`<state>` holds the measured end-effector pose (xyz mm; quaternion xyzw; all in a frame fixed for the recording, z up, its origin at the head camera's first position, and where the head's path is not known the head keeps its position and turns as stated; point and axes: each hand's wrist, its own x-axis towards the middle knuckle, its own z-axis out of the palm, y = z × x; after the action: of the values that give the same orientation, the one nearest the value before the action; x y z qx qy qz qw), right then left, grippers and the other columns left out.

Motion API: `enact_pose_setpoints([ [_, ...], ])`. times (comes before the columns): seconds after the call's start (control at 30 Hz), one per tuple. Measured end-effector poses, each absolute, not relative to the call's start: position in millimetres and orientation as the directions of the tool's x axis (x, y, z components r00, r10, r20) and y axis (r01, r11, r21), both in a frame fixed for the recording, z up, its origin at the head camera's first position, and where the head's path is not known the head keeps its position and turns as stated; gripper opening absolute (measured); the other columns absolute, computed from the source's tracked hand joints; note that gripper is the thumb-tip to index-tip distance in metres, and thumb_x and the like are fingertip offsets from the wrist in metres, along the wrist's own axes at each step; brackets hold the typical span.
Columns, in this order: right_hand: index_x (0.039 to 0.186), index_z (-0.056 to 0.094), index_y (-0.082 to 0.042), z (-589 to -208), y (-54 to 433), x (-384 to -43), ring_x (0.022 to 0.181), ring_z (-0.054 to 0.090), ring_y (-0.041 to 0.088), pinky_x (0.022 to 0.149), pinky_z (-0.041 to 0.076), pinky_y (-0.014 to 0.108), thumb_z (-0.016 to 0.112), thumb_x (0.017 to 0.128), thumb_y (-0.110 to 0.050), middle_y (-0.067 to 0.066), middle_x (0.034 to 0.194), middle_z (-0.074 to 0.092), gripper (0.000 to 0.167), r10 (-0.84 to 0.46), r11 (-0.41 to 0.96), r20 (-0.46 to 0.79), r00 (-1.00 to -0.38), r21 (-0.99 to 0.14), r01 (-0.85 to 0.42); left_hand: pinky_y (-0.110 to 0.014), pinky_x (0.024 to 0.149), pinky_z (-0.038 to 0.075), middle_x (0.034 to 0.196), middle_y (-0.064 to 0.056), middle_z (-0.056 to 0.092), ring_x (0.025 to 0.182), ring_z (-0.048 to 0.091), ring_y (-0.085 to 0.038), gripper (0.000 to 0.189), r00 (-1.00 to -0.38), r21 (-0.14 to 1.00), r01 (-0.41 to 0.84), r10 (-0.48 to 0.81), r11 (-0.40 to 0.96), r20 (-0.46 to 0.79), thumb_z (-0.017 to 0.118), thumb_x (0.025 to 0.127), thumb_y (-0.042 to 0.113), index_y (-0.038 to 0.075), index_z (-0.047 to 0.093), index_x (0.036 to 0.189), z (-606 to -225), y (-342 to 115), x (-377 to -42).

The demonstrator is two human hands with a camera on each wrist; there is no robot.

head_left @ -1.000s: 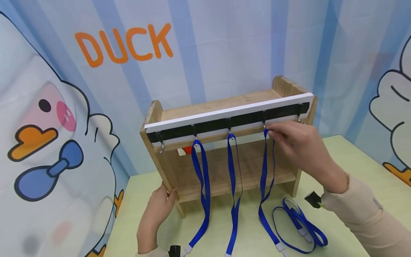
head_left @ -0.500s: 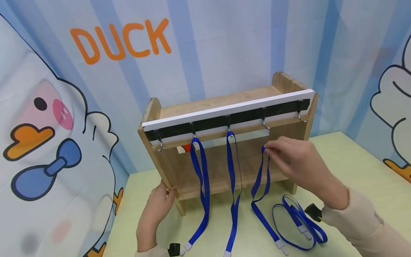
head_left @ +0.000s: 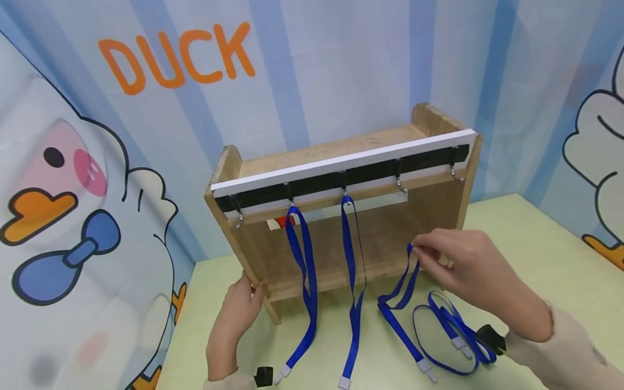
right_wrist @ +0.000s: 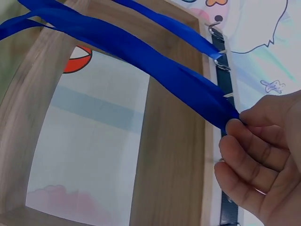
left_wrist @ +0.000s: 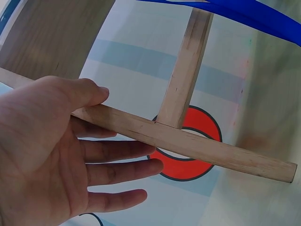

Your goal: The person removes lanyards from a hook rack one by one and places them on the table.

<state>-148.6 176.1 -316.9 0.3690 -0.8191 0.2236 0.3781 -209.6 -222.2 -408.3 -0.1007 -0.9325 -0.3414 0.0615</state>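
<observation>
My right hand (head_left: pixel 460 262) pinches the loop end of a blue lanyard (head_left: pixel 398 319) between thumb and fingertips, below the hook rail. The lanyard's white clip end lies on the table. In the right wrist view, the thumb and index finger of the right hand (right_wrist: pixel 263 150) hold the flat blue strap (right_wrist: pixel 155 61). My left hand (head_left: pixel 237 314) grips the left side panel of a small wooden shelf (head_left: pixel 336 254). From the left wrist view, the left hand's (left_wrist: pixel 70 146) thumb lies on one side of the wooden edge (left_wrist: pixel 188 143) and the fingers on the other.
Two blue lanyards, one left (head_left: pixel 306 281) and one central (head_left: pixel 352 271), hang from hooks on the black-and-white rail (head_left: pixel 317 184). The left end hook (head_left: pixel 239 216) and two right hooks (head_left: pixel 401 184) carry nothing. Another lanyard (head_left: pixel 450 346) lies coiled on the table (head_left: pixel 526 238).
My right hand has taken the lanyard's loop off its hook and moved down with it, so the strap now sags towards the table. The left hand has stayed on the shelf's side.
</observation>
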Motion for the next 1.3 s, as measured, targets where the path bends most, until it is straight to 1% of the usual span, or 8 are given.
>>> enact_pose_setpoints([
  [0.07,0.091,0.073,-0.004,-317.2,177.6,-143.7,0.063,0.059,0.002,0.056,0.048,0.015,0.047,0.107,-0.038,-0.004,0.077,0.070,0.046,-0.431,0.634,0.784,-0.446,-0.089,-0.768,-0.044,0.073,0.058,0.126,-0.029,0.062,0.100,0.068,-0.035,0.045,-0.974,0.624,0.224,0.143,0.749,0.178,0.053,0.105,0.018,-0.008,0.043,0.140,-408.4,-222.3,-209.6],
  [0.13,0.090,0.073,-0.005,-317.6,179.2,-139.2,0.062,0.058,0.001,0.056,0.048,0.014,0.039,0.107,-0.044,-0.005,0.077,0.070,0.054,-0.428,0.640,0.783,-0.451,-0.089,-0.763,-0.044,0.073,0.058,0.127,-0.029,0.062,0.100,0.068,-0.035,0.046,-0.975,0.625,0.220,0.141,0.749,0.173,0.053,0.105,0.018,-0.008,0.042,0.141,-408.5,-222.5,-209.7],
  [0.73,0.089,0.073,-0.014,-346.6,195.2,-108.2,0.064,0.054,-0.005,0.057,0.044,0.009,0.037,0.104,-0.051,-0.014,0.076,0.066,0.054,-0.429,0.668,0.707,-0.561,-0.169,-0.724,-0.048,0.079,0.058,0.131,-0.029,0.060,0.107,0.067,-0.038,0.046,-0.973,0.627,0.227,0.146,0.746,0.179,0.052,0.106,0.018,-0.007,0.040,0.143,-410.3,-222.3,-209.3],
  [0.87,0.091,0.072,-0.016,-358.3,196.4,-102.8,0.065,0.053,-0.007,0.056,0.044,0.008,0.045,0.105,-0.047,-0.018,0.079,0.065,0.043,-0.437,0.642,0.676,-0.594,-0.228,-0.732,-0.047,0.079,0.058,0.132,-0.029,0.059,0.107,0.067,-0.037,0.047,-0.975,0.630,0.220,0.142,0.745,0.173,0.052,0.106,0.018,-0.006,0.039,0.144,-410.1,-221.9,-209.4],
  [1.0,0.094,0.072,-0.017,-375.0,195.7,-100.4,0.066,0.052,-0.007,0.057,0.044,0.008,0.070,0.097,-0.022,-0.019,0.080,0.064,0.006,-0.463,0.611,0.626,-0.628,-0.288,-0.738,-0.046,0.078,0.058,0.131,-0.029,0.060,0.105,0.067,-0.036,0.046,-0.975,0.631,0.217,0.140,0.745,0.170,0.052,0.106,0.018,-0.007,0.040,0.143,-410.1,-221.7,-209.7],
  [1.07,0.095,0.072,-0.017,-381.3,195.2,-100.5,0.066,0.051,-0.007,0.058,0.044,0.009,0.078,0.087,-0.007,-0.020,0.081,0.063,0.014,-0.467,0.618,0.593,-0.656,-0.312,-0.722,-0.045,0.077,0.058,0.130,-0.028,0.061,0.104,0.067,-0.035,0.045,-0.975,0.631,0.219,0.141,0.744,0.172,0.052,0.106,0.017,-0.007,0.041,0.142,-410.3,-221.5,-210.1],
  [1.17,0.093,0.072,-0.018,-388.1,194.5,-101.9,0.066,0.050,-0.008,0.056,0.045,0.012,0.080,0.079,0.002,-0.022,0.080,0.062,0.026,-0.467,0.629,0.547,-0.695,-0.347,-0.696,-0.045,0.077,0.058,0.129,-0.028,0.061,0.103,0.068,-0.035,0.044,-0.974,0.630,0.224,0.144,0.743,0.177,0.052,0.106,0.017,-0.007,0.042,0.142,-410.7,-221.4,-210.5],
  [1.3,0.093,0.072,-0.018,-394.3,191.9,-106.2,0.066,0.049,-0.007,0.055,0.047,0.018,0.078,0.084,-0.002,-0.024,0.079,0.058,0.020,-0.498,0.623,0.448,-0.742,-0.411,-0.666,-0.046,0.077,0.058,0.129,-0.029,0.061,0.103,0.068,-0.036,0.044,-0.974,0.632,0.223,0.139,0.742,0.180,0.052,0.106,0.018,-0.007,0.042,0.141,-411.3,-222.0,-210.5],
])
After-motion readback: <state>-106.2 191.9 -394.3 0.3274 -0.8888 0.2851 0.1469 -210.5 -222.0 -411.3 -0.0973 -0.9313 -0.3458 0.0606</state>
